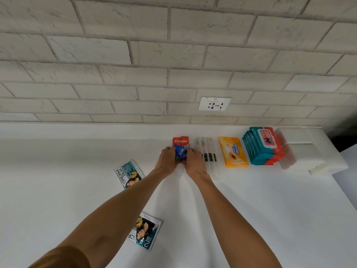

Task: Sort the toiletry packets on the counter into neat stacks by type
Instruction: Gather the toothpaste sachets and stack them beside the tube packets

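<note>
A sachet [145,233] lay flat on the white bench [270,209] nearest the camera, tilted, with one edge hidden under the left forearm. A second sachet [128,174] of the same print lay farther back, also tilted, just left of the left wrist and apart from the first.

Both arms reached forward to the toothpaste packets [181,145]. The left hand [167,161] gripped their left edge with curled fingers; the right hand [194,161] gripped the right edge the same way. The packets sat between the two hands on the bench, red tops pointing to the wall [173,55] – slightly fanned, not yet flush.

To their right ran a row, in order:
- slim white packets [206,149], side by side, touching the right hand;
- one orange pack [233,152];
- a stack of teal packs [262,146], leaning;
- pale translucent packs [289,151] at the bench end – contents not readable.

A socket [214,103] was set in the brick wall above the row.
</note>
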Available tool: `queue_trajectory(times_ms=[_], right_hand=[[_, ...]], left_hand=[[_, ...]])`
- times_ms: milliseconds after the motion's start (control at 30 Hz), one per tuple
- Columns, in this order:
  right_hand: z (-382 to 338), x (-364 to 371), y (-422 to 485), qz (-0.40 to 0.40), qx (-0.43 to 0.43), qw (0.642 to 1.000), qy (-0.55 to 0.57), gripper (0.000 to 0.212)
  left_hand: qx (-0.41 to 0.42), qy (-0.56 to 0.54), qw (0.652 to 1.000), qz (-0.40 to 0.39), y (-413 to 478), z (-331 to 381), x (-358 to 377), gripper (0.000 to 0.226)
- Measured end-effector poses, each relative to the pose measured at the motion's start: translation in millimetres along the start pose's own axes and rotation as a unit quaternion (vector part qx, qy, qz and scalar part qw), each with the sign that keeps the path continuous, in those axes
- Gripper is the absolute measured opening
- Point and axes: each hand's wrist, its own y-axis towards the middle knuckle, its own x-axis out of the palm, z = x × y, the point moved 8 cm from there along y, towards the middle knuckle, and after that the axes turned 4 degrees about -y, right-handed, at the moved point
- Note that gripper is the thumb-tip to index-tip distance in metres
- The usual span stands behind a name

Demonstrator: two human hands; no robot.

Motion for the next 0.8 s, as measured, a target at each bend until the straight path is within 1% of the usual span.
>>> queue_trajectory(times_ms=[67,133,200,300,433,500,633,800], right_hand=[[-4,-10,-9,0.01,0.003,1.0,-0.01,0.056],[-10,-21,-20,0.025,-0.002,1.0,-0.019,0.057],[-17,-29,-34,0.042,-0.016,0.999,-0.02,0.054],[-31,-40,-57,0.069,-0.031,0.997,-0.004,0.045],[-55,-40,-93,0.078,-0.05,0.995,0.047,0.037],[-67,-34,-108,0.069,-0.057,0.993,0.074,0.036],[-91,-16,-123,0.048,-0.081,0.991,0.1,0.031],[-128,8,-126,0.018,-0.103,0.991,0.089,0.03]], left_hand=[[0.007,0.001,1.0,-0.001,-6,3,-8,0.046],[0.012,0.001,1.0,0.005,-17,7,-19,0.047],[0.012,0.012,1.0,0.021,-29,4,-34,0.046],[0.018,0.019,0.998,0.052,-51,-7,-56,0.036],[0.037,0.02,0.994,0.097,-93,-25,-84,0.028],[0.022,0.014,0.992,0.122,-114,-39,-98,0.026],[-0.04,-0.002,0.987,0.158,-150,-72,-118,0.023],[-0.078,-0.005,0.983,0.168,-176,-98,-131,0.027]])
